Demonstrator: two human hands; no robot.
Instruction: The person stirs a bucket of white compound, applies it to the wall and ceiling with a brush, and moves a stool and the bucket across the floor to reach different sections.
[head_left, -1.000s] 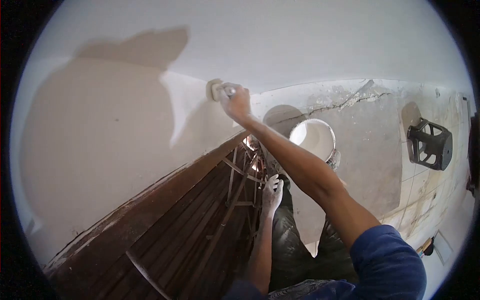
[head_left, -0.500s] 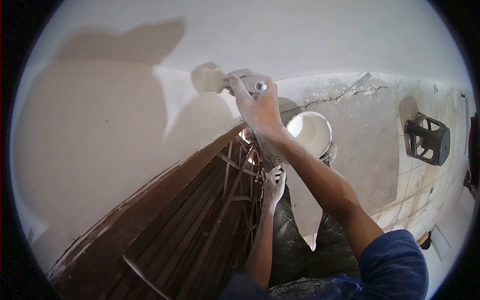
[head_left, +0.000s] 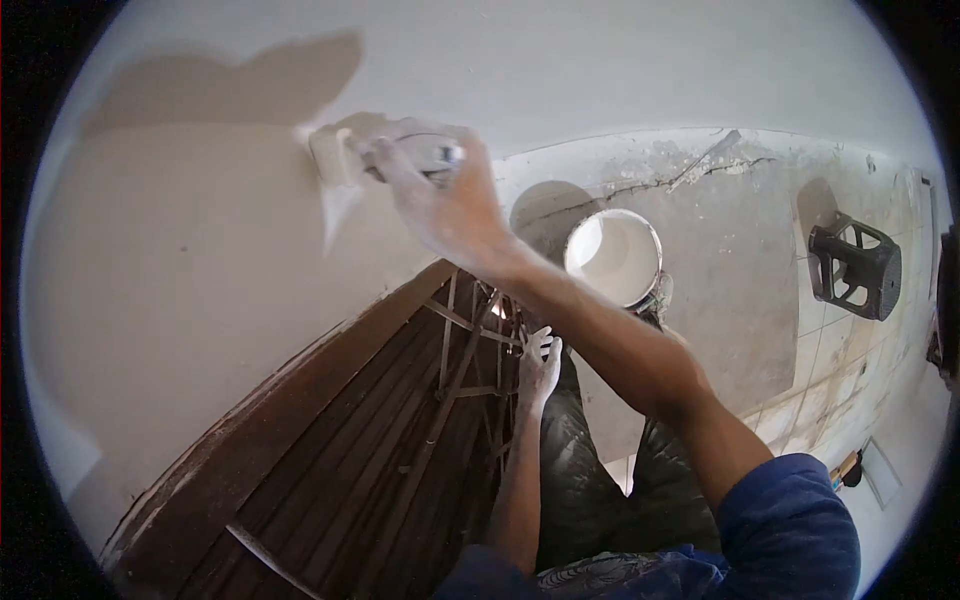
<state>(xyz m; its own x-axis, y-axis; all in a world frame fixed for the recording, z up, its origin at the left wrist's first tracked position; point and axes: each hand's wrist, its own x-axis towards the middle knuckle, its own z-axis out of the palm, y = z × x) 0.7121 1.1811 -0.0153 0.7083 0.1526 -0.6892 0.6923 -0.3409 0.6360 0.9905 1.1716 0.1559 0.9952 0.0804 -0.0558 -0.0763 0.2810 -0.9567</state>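
My right hand is closed around the handle of a putty knife, whose wide blade lies at the pale wall. A white patch shows on the wall around the blade. Lower down, my left hand is whitened with dust and beside the metal bars, its fingers apart and slightly bent, with nothing visible in them. A white bucket stands on the floor to the right of my right forearm, with pale material inside.
Dark brown slats with a wooden edge and thin metal bars fill the lower left. A dark plastic stool is at the right on the tiled floor. A crack runs along the wall base behind the bucket.
My right hand and the putty knife have moved left and slightly up along the wall. My left hand has shifted slightly left.
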